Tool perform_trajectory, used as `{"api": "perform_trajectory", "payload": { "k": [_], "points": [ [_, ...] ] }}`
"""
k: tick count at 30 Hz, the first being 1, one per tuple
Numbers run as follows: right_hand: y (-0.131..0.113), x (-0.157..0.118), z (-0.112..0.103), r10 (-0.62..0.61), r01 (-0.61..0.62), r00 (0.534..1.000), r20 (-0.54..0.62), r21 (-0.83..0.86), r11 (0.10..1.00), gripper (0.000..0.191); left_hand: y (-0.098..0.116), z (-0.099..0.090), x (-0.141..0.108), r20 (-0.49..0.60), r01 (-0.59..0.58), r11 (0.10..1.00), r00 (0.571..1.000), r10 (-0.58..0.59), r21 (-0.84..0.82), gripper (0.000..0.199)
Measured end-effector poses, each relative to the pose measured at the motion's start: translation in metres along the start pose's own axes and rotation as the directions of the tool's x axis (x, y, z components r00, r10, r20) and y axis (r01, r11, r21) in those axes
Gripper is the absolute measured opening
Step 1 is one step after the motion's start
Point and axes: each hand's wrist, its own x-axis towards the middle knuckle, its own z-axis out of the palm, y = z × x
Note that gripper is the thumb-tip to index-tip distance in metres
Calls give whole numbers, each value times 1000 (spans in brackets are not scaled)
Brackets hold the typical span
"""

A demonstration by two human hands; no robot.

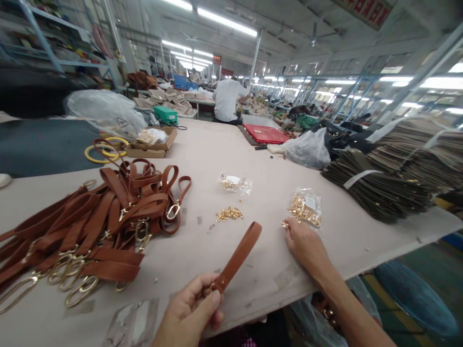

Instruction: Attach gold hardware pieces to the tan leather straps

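Observation:
My left hand point(195, 306) pinches a brown leather wrist strap point(238, 258) by its end with a small metal ring; the loop points up and to the right over the table. My right hand point(304, 243) reaches to the clear plastic bag point(311, 202) of gold metal pieces. Its fingers are pressed together at the bag's near left edge, with gold bits by the fingertips; what they grip, if anything, is too small to make out. Between the hands and farther back lie a loose pile of gold pieces point(229, 214) and a second clear bag point(235, 183) of gold hardware.
Brown leather straps with gold clasps point(115, 207) are heaped on the left. Behind them stands a cardboard box point(154, 147) beside yellow rings point(106, 150). Stacked dark pieces point(376, 188) lie at right. A blue stool point(415, 299) is below the table edge. A person point(227, 99) sits farther back.

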Motion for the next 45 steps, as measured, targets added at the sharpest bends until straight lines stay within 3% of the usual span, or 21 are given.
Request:
{"api": "perform_trajectory", "payload": {
  "k": [5,14,16,18,20,22,24,27,35,45],
  "points": [
    [7,1,-1,6,-5,1000,30,-35,999,24,3,5,-6,28,-41,999,999,41,17,27],
    [9,4,-5,65,-64,998,23,-29,998,28,-10,1,-8,77,-166,983,984,160,79,26],
    [-8,-7,-15,69,-69,998,4,46,997,26,-13,0,-9,72,-182,979,982,176,95,26],
    [-37,-25,-27,61,-59,998,2,245,968,24,-14,1,-10,55,-201,972,979,196,119,24],
    [-74,-45,-38,13,-6,1000,-9,505,863,21,-13,2,-11,31,-232,962,973,230,146,21],
    [-109,-61,-45,-73,116,993,-93,664,739,14,-11,4,-12,18,-283,941,958,285,183,18],
    [-137,-70,-46,-137,230,973,-186,731,643,10,-9,5,-14,21,-341,915,938,345,216,16],
    [-157,-73,-41,-167,287,958,-234,750,596,14,-6,7,-15,35,-386,892,921,389,235,17],
    [-160,-75,-37,-93,215,975,-203,742,635,13,-9,6,-16,41,-428,863,900,433,268,21],
    [-157,-76,-43,-179,272,962,-207,659,701,12,-12,7,-18,34,-458,822,879,476,339,21]
  ]
}}
